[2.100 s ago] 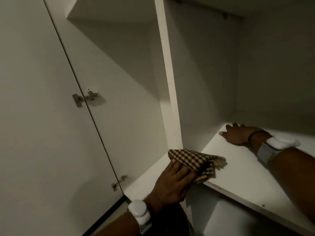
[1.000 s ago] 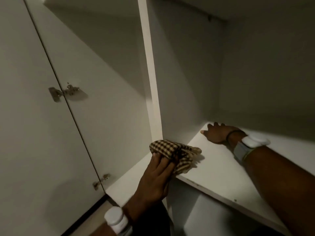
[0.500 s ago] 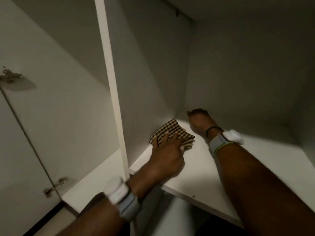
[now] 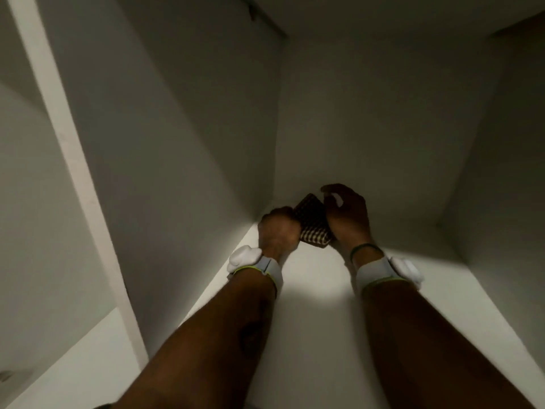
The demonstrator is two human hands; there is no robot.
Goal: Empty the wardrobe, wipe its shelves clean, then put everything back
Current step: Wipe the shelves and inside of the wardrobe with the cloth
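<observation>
Both arms reach deep into the white wardrobe [image 4: 182, 119], to the back left corner of the shelf [image 4: 318, 293]. A checked cloth [image 4: 313, 224] sits between the two hands in that corner, low over the shelf surface and close to where the left side wall meets the back wall. The left hand [image 4: 278, 233] is curled closed around the cloth's left edge, its knuckles facing the camera, so this grip has hold of the cloth. The right hand [image 4: 348, 216] touches the cloth's right side with its fingers [image 4: 330, 191] bent loosely over the top; whether this grip truly clamps the cloth or only rests against it cannot be told in the dim light. Each wrist carries a grey band with a white device: the left band [image 4: 253, 264] and the right band [image 4: 389, 270]. A white upright panel [image 4: 73, 172] stands at the left.
</observation>
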